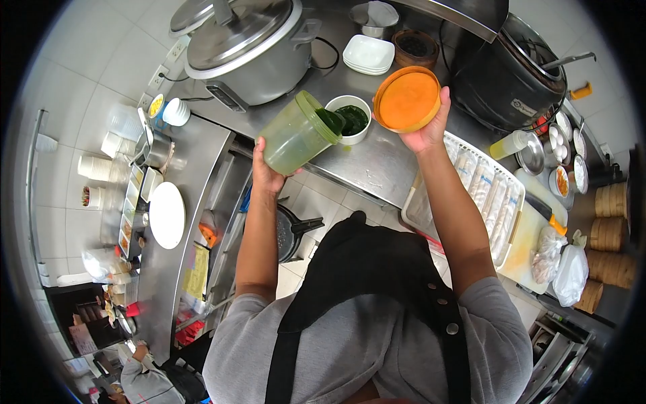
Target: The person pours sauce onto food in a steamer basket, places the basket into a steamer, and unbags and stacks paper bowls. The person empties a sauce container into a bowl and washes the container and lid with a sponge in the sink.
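Observation:
My left hand (266,172) is wrapped round a translucent green plastic container (289,138), tilted to the right. Dark green sauce (330,122) runs from its mouth into a small white bowl (355,139) on the steel counter. More of the same sauce lies inside that bowl. In my right hand (431,124) is a round orange lid (408,99), held by its edge to the right of the bowl, its broad face turned up toward me.
Behind stand a large rice cooker (245,50), stacked white dishes (369,54) and a black soup warmer (505,81). A white tray of wrapped rolls (481,195) and an orange-handled knife (546,214) lie to the right. A co-worker (151,380) is at lower left.

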`<move>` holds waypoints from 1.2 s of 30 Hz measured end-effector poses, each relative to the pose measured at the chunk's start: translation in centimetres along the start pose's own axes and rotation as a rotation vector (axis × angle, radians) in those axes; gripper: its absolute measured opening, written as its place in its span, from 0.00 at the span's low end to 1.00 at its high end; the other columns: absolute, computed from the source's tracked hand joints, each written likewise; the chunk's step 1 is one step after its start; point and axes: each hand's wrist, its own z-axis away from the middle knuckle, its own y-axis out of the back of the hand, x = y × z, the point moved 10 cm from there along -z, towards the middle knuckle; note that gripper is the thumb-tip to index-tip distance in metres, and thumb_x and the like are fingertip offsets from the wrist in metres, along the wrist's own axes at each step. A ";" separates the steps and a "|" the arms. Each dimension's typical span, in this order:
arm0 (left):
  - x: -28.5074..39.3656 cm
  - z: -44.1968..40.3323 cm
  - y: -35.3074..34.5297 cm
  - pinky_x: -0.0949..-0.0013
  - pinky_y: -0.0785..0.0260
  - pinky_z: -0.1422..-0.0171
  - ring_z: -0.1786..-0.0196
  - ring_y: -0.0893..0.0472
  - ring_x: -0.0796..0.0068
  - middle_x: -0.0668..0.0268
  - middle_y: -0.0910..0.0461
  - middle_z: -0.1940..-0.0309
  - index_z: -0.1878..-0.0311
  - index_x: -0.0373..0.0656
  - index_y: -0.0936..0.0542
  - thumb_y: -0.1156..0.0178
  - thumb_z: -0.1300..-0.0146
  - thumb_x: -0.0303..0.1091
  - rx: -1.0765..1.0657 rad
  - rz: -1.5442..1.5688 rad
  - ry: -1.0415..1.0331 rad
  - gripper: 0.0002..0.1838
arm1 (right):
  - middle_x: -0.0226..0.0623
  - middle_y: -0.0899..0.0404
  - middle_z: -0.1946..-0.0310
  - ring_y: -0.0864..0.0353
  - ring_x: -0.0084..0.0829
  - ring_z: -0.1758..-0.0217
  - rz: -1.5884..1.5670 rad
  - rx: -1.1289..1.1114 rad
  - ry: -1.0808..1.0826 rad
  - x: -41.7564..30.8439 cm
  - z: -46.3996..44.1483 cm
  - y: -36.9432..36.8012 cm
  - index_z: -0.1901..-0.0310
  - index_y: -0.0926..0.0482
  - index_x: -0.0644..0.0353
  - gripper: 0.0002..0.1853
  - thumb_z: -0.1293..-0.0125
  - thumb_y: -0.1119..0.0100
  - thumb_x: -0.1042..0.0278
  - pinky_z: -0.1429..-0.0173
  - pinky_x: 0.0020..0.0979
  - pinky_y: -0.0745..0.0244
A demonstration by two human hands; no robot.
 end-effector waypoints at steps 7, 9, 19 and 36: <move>0.9 -0.2 -0.2 0.46 0.25 0.60 0.47 0.21 0.54 0.58 0.24 0.42 0.34 0.51 0.32 0.48 0.48 0.77 -0.007 -0.036 -0.023 0.47 | 0.47 0.32 0.35 0.33 0.58 0.33 0.081 0.132 0.076 -1.0 0.0 3.4 0.32 0.35 0.49 0.49 0.46 0.50 0.19 0.35 0.70 0.39; 1.2 -0.3 -0.2 0.46 0.25 0.60 0.47 0.20 0.54 0.58 0.24 0.43 0.34 0.51 0.32 0.48 0.48 0.77 -0.007 -0.044 -0.030 0.47 | 0.47 0.32 0.35 0.33 0.58 0.33 0.072 0.126 0.070 -1.0 0.2 3.5 0.32 0.35 0.49 0.49 0.46 0.50 0.19 0.35 0.70 0.39; 2.8 -0.3 -0.8 0.56 0.21 0.69 0.53 0.17 0.58 0.56 0.21 0.48 0.36 0.47 0.32 0.43 0.45 0.71 -0.045 -0.046 -0.075 0.43 | 0.38 0.27 0.40 0.28 0.45 0.37 -0.035 0.086 0.026 -0.8 1.5 2.5 0.37 0.30 0.47 0.39 0.41 0.48 0.25 0.40 0.70 0.35; 4.7 -0.5 -1.6 0.57 0.20 0.69 0.51 0.17 0.59 0.59 0.22 0.47 0.34 0.50 0.31 0.46 0.48 0.75 0.012 -0.236 -0.060 0.46 | 0.38 0.25 0.42 0.26 0.45 0.39 -0.060 0.106 0.041 -1.6 2.8 3.8 0.38 0.29 0.48 0.38 0.41 0.48 0.26 0.43 0.69 0.32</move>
